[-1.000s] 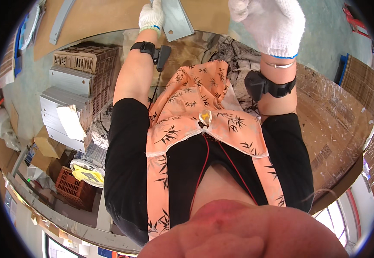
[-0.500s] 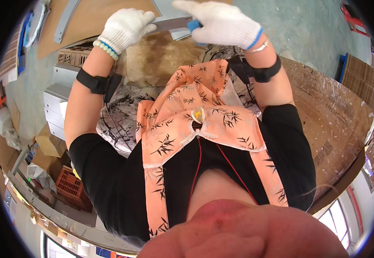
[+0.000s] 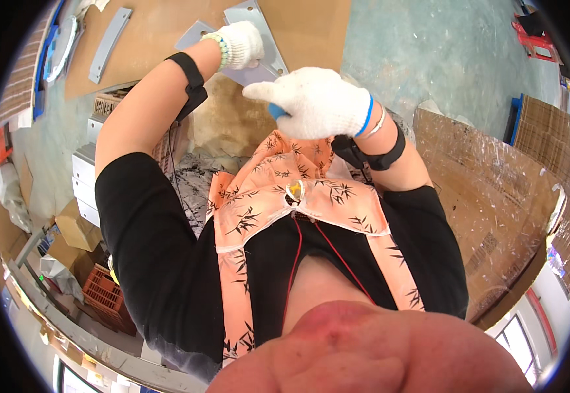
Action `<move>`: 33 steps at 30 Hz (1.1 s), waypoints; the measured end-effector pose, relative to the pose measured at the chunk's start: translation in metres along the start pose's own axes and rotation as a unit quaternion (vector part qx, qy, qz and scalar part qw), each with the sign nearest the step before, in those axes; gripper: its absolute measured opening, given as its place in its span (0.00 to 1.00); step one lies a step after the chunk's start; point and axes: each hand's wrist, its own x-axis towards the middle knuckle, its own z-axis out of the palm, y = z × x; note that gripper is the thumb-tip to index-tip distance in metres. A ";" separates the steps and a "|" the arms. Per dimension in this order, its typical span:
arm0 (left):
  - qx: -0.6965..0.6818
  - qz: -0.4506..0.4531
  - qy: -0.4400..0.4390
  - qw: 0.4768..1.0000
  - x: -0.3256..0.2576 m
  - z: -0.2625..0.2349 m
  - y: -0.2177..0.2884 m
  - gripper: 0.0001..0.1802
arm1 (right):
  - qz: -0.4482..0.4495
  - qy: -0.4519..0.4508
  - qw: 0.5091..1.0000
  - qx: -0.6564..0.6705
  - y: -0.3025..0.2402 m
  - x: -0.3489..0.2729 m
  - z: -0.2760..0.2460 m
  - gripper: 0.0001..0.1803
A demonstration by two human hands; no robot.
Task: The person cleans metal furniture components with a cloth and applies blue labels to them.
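My left hand (image 3: 242,46), in a white knit glove, is at several overlapping grey strips lying on cardboard. Its fingers curl down over a grey strip (image 3: 248,76); the fingertips are hidden. A longer grey strip with holes (image 3: 268,39) runs just right of this hand. Nearer to me, my right hand (image 3: 321,101) wears a similar glove with a blue cuff edge. It is closed on a small blue block (image 3: 277,111), mostly covered by the glove, with the index finger pointing left. Which material the block is, I cannot tell.
Brown cardboard (image 3: 311,33) lies under the strips. A curved grey strip (image 3: 110,46) rests apart at the far left. White-grey panels (image 3: 85,187) are stacked left of me, near an orange crate (image 3: 105,288). A large cardboard sheet (image 3: 488,196) stands at my right.
Earlier, a grey strip spanned between both hands. Now my left hand is farther out over the overlapping strips, and my right hand has come back toward me with the blue block.
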 end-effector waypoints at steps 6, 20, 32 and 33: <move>0.016 0.024 -0.011 1.000 0.041 0.018 -0.016 0.10 | 0.013 -0.007 0.999 0.028 -0.010 0.002 -0.008 0.28; -0.254 -0.355 0.425 0.793 -0.011 0.122 -0.009 0.30 | 0.052 0.028 0.998 0.018 -0.013 -0.001 -0.002 0.26; -0.466 -0.435 0.326 0.698 0.031 0.170 0.006 0.41 | 0.038 0.040 0.998 -0.039 -0.007 0.004 0.006 0.24; -0.465 -0.420 0.319 0.711 0.032 0.168 0.004 0.40 | 0.027 0.061 0.997 -0.039 -0.003 0.004 0.006 0.24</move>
